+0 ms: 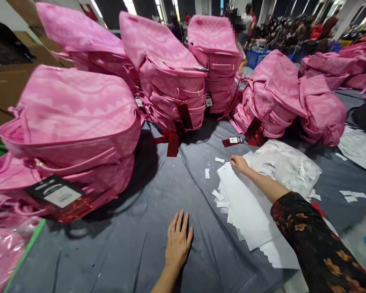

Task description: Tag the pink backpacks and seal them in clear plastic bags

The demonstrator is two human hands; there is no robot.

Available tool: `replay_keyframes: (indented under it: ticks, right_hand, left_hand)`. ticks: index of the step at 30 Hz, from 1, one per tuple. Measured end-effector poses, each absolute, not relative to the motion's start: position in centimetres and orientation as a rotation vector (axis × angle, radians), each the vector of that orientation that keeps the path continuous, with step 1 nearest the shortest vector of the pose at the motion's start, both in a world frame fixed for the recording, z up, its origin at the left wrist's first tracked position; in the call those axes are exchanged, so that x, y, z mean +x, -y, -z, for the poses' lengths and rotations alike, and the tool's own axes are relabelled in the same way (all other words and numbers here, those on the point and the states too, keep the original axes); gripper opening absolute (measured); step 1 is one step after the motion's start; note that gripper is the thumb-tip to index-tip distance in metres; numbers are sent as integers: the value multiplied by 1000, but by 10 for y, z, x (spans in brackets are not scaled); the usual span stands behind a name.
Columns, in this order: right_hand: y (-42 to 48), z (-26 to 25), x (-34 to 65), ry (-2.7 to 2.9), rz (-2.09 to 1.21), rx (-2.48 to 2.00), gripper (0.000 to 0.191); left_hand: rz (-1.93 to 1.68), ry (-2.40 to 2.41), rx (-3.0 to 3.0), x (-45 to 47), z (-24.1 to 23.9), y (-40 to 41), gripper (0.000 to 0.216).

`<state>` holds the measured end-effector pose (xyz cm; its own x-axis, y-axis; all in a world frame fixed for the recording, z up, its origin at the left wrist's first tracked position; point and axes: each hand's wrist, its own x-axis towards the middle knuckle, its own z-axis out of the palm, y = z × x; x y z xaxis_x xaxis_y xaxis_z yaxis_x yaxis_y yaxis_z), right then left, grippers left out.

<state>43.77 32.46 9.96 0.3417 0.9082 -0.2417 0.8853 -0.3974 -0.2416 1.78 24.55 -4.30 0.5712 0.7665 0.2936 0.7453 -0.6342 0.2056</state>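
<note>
My left hand (178, 243) lies flat on the grey table cover (134, 228), fingers stretched out and nothing in it. Farther off to the right, my right hand (239, 163) is closed, its fingertips pinching the far corner of the top sheet on a fanned stack of white paper (250, 207). Small white slips (217, 195) lie scattered along the stack's left side. A crumpled clear plastic bag (289, 165) with white pieces in it rests beside my right forearm. Nearest on the left stands a large pink backpack (79, 110) with a black and white hang tag (59, 191).
Several more pink backpacks (171, 69) line the table's far side, some with dark red tags (172, 143). Plastic-wrapped pink goods (10, 248) sit at the lower left by a green edge (27, 252). People and a blue crate (258, 58) are in the background.
</note>
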Motion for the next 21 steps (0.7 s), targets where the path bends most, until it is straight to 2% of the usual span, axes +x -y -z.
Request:
replay_keyframes:
  ticks: [3, 6, 9, 11, 13, 16, 18, 21]
  right_hand:
    - [-354, -91, 423, 1604, -537, -2583, 48]
    - [-369, -71, 379, 1617, -548, -2591, 57]
    - [-367, -46, 332, 1983, -564, -2327, 69]
    - [-352, -31, 310, 2231, -559, -2062, 63]
    - [-325, -23, 301, 2401, -530, -1819, 49]
    - [-265, -30, 309, 2566, -530, -1556, 37]
    - [-230, -46, 325, 2643, -636, -1440, 29]
    - [-218, -80, 355, 2632, -997, -1293, 26]
  left_hand:
    - [-511, -1307, 2754, 16, 37, -241, 50]
    - [-503, -1301, 2747, 13, 34, -237, 61]
    - [-515, -1297, 2738, 10, 34, -235, 72]
    - [-506, -1293, 2745, 9, 34, -235, 74]
    - [-483, -1286, 2762, 8, 32, -235, 75]
    - [-453, -1283, 2773, 8, 29, -235, 77]
    - [-437, -1295, 2759, 7, 29, -234, 77]
    - [-426, -1313, 2740, 7, 32, -234, 78]
